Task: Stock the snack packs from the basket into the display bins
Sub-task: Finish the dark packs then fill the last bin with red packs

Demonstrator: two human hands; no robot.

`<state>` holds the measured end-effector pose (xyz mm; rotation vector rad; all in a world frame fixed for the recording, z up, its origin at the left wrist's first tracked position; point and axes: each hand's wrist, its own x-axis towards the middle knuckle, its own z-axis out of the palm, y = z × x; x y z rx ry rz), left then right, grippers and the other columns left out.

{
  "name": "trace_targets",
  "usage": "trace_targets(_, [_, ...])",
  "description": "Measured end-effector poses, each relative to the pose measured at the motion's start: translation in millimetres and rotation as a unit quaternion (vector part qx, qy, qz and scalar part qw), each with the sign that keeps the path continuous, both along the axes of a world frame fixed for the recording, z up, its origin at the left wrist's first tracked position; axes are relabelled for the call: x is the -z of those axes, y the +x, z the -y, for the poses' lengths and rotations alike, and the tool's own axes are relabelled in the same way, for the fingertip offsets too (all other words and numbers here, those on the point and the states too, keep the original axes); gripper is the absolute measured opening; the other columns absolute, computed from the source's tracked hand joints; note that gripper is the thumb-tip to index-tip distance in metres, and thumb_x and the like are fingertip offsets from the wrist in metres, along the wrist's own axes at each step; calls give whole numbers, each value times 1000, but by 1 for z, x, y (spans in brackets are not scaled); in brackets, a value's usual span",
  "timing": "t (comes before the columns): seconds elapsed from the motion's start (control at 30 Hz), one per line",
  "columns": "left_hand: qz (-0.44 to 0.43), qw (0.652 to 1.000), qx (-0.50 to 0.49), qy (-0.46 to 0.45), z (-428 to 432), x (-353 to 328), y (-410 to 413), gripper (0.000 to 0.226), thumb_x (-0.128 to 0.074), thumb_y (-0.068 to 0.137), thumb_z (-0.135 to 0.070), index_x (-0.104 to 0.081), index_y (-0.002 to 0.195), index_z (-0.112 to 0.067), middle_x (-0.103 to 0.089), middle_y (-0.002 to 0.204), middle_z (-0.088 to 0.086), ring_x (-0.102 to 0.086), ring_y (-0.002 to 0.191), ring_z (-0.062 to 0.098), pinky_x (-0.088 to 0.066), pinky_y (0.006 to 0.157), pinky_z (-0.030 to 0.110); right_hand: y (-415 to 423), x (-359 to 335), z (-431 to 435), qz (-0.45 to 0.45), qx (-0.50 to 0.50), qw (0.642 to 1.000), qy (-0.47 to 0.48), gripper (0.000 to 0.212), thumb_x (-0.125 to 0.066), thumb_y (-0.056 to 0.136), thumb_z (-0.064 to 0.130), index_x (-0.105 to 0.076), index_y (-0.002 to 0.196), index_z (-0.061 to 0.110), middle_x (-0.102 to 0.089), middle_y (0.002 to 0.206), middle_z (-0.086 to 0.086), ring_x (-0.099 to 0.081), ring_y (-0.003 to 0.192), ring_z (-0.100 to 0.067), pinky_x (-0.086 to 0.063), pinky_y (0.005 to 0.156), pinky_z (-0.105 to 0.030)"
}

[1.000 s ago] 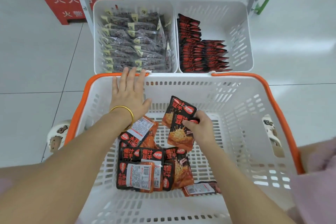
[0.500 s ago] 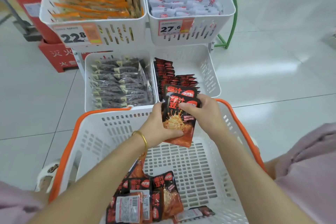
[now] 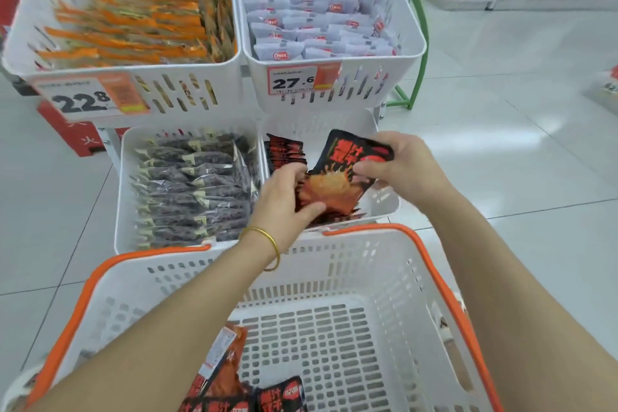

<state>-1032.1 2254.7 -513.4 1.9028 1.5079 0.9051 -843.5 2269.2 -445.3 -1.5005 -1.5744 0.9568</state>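
Both hands hold a black and red snack pack (image 3: 337,181) over the lower right display bin (image 3: 384,204). My left hand (image 3: 287,197) grips the pack's lower left edge. My right hand (image 3: 398,167) pinches its upper right side. A row of the same packs (image 3: 284,152) stands at the bin's far left. The white basket with orange rim (image 3: 418,264) sits below my arms, with several more packs (image 3: 234,388) lying at its near left.
The lower left bin (image 3: 187,187) is packed with dark grey packs. Upper bins hold orange packs (image 3: 133,17) and pale packs (image 3: 321,17), with price tags 22.8 and 27.6 on their fronts. Tiled floor lies right; a red box (image 3: 77,137) stands left.
Both hands carried the pack up and forward from above the basket to over the lower right bin. The camera view lifted, so the upper bins show more.
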Motion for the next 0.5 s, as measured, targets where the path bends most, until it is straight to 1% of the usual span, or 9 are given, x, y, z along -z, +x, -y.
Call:
trace_targets(0.03, [-49, 998, -35, 22, -11, 4, -1, 56, -67, 85, -25, -41, 132, -13, -49, 129, 5, -44, 120, 22, -37, 103, 34, 4, 3, -14, 46, 32, 997, 47, 29, -71, 76, 0, -67, 99, 17, -65, 72, 3, -64, 65, -10, -52, 68, -31])
trace_targets(0.07, [-104, 992, -68, 32, -21, 10, -5, 54, -63, 88, -28, -40, 135, -14, -46, 134, 4, -39, 125, 22, -32, 106, 35, 8, 9, -26, 96, 56, 990, 82, 29, -71, 75, 3, -69, 99, 20, -67, 75, 4, -64, 71, -13, -51, 74, -31])
trace_targets(0.13, [-191, 976, -95, 31, -32, 29, -13, 51, -55, 92, -33, -38, 137, -17, -43, 138, 2, -34, 129, 21, -29, 108, 36, 9, 28, -49, 155, 78, 978, 113, 27, -69, 78, 6, -71, 101, 22, -69, 85, 2, -64, 82, -17, -50, 80, -33])
trace_targets(0.2, [-252, 965, -74, 12, -35, 51, -15, 50, -45, 95, -37, -34, 140, -19, -37, 142, 1, -28, 132, 20, -25, 111, 38, 7, 51, -73, 177, 83, 972, 127, 26, -65, 82, 7, -71, 104, 20, -71, 96, -1, -64, 92, -20, -49, 84, -33])
trace_targets(0.27, [-302, 952, -39, 17, -34, 66, -12, 51, -30, 96, -43, -34, 140, -20, -33, 145, 1, -26, 134, 20, -20, 114, 39, 4, 72, -99, 185, 71, 972, 125, 26, -63, 84, 5, -70, 106, 17, -71, 104, -2, -62, 98, -21, -47, 87, -30])
trace_targets(0.33, [-322, 946, -25, 31, -36, 71, -10, 59, -18, 90, -48, -39, 138, -21, -36, 144, 1, -29, 132, 21, -20, 113, 41, 0, 91, -123, 189, 36, 977, 97, 25, -61, 85, 1, -70, 105, 14, -69, 105, -4, -61, 99, -23, -43, 86, -24])
trace_targets(0.37, [-322, 946, -23, 25, -37, 71, -10, 63, -14, 88, -49, -39, 138, -21, -35, 144, 1, -28, 132, 21, -20, 113, 41, -3, 100, -133, 187, 15, 980, 67, 26, -59, 85, -1, -69, 104, 13, -68, 105, -5, -60, 98, -23, -43, 85, -24])
trace_targets(0.43, [-320, 947, -29, 22, -39, 75, -12, 65, -11, 87, -50, -38, 138, -19, -35, 144, 1, -24, 132, 19, -19, 113, 40, -10, 116, -143, 169, -29, 985, -11, 29, -51, 87, -2, -67, 107, 12, -65, 106, -8, -57, 96, -22, -43, 83, -26])
trace_targets(0.5, [-318, 947, -31, 19, -41, 77, -13, 66, -11, 86, -50, -38, 138, -19, -35, 144, 1, -23, 132, 18, -19, 113, 39, -16, 128, -148, 143, -68, 983, -88, 32, -43, 91, 3, -63, 113, 14, -61, 110, -6, -52, 96, -18, -40, 81, -26])
